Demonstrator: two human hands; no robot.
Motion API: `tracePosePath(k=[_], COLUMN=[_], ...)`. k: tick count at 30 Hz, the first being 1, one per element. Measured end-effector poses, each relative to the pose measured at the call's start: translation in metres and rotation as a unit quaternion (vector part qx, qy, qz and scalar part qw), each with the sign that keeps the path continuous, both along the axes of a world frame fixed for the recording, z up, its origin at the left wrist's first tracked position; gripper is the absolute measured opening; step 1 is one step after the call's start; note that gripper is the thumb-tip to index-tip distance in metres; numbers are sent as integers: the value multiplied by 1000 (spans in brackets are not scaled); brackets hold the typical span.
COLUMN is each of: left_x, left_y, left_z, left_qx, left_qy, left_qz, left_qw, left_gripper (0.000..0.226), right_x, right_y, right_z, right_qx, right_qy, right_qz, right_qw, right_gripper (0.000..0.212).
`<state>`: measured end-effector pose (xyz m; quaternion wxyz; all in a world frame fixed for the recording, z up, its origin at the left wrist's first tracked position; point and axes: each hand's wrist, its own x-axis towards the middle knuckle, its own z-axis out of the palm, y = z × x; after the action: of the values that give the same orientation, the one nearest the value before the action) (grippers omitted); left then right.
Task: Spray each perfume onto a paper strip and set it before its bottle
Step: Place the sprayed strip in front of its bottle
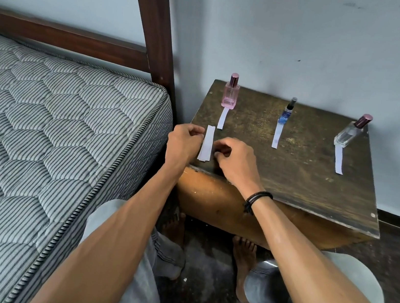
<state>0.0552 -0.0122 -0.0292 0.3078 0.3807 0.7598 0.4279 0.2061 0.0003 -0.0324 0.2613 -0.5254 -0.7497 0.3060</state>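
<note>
Bedside table (294, 169), worn dark wooden top, against a pale wall (312, 38).
- Pink perfume bottle (230, 95), upright, back left corner. A paper strip (223, 118) lies flat before it, its far end at the base.
- Blue spray bottle (286, 112), small, back centre. Second strip (277, 136) lies before it.
- Clear perfume bottle (349, 133), maroon cap, back right. Third strip (339, 159) lies before it.
- Stack of spare strips (206, 143), front left of the top, between the hands.
- Left hand (183, 140): fingers curled, tips at the stack's left edge. Pinching or not, cannot tell.
- Right hand (235, 160): fingers curled just right of the stack. Grip likewise unclear. Black wristband (258, 198) on the wrist.
- Striped mattress (42, 129) and dark bedpost (155, 24), left.
</note>
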Motion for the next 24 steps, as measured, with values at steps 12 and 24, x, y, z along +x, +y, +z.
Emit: tracePosePath(k=[12, 24], left_x=[5, 6], left_y=[-4, -5], left_z=[5, 8], left_qx=[-9, -5], left_qy=[17, 13], left_qz=[3, 23], left_qw=[1000, 1000], left_gripper=[24, 24], right_x=[-6, -4], right_y=[-4, -3], right_z=[-3, -1], right_qx=[9, 3], right_qy=[-11, -1], right_qz=[18, 16], right_qw=[1000, 1000], right_gripper=[28, 27])
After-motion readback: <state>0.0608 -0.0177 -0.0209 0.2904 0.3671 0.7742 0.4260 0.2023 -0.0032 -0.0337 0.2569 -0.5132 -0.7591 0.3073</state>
